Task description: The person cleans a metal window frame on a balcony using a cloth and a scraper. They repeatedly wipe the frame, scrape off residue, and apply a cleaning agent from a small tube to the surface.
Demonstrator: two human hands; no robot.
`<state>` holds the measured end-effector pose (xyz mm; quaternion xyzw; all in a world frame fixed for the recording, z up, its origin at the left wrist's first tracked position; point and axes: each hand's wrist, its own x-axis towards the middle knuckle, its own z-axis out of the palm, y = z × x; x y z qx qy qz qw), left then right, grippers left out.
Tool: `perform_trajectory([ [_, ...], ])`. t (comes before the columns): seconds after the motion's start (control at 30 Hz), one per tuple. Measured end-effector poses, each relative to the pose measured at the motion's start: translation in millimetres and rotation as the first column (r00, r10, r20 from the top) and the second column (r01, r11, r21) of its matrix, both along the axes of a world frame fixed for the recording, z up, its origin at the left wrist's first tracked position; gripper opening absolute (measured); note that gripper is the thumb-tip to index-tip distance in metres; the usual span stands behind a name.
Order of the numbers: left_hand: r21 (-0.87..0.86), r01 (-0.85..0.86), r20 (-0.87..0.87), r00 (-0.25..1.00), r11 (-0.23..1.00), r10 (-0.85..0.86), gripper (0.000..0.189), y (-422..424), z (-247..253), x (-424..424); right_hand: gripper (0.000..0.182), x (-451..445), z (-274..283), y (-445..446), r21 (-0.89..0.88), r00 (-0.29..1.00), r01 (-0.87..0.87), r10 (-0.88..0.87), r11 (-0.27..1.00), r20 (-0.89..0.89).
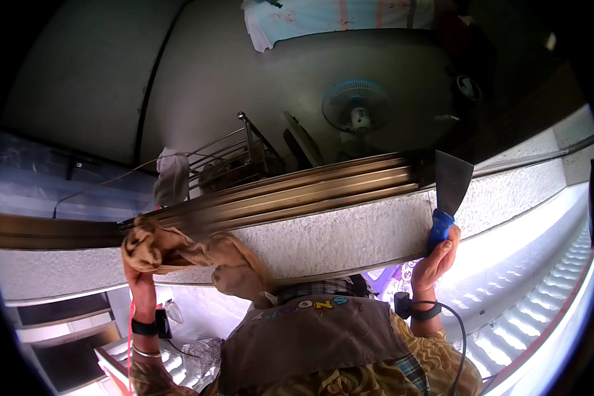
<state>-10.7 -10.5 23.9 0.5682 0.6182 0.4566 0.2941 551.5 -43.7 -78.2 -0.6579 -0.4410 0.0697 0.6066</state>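
Observation:
My left hand (141, 279) grips a crumpled brown cloth (178, 247), which trails to the right over the speckled stone sill (326, 230). Its bunched end lies against the left part of the brown sliding-window track (297, 190); the cloth hides most of my fingers. At the right my right hand (438, 260) is closed around the blue handle of a putty knife (453, 183). The knife's wide metal blade points up, in front of the sill and the track's right end. Whether the blade touches them I cannot tell.
Beyond the track, a metal rack (250, 143) with a pale cloth (172, 175) on it and a table fan (359, 109) stand in a dim room. A thin cable (106, 183) crosses at left. A bed or table with a striped cover (336, 20) lies farther off.

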Motion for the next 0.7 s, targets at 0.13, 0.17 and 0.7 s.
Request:
perform_trajectory([
  [0.13, 0.205, -0.292, 0.033, 0.956, 0.934, 0.292, 0.05, -22, 50, 27, 0.052, 3, 0, -4, 0.01, 0.999, -0.035, 0.036, 0.999, -0.017],
  [0.17, 0.206, -0.348, 0.258, 0.921, 0.915, 0.292, 0.049, -24, 61, 34, 0.053, 4, 0, -6, 0.007, 0.998, -0.044, 0.044, 0.999, -0.037],
  [0.7, 0.431, -0.517, 0.53, 0.808, 0.74, 0.255, 0.049, -52, 273, 51, 0.055, 13, 4, -22, 0.16, 0.927, -0.32, 0.344, 0.934, -0.149],
])
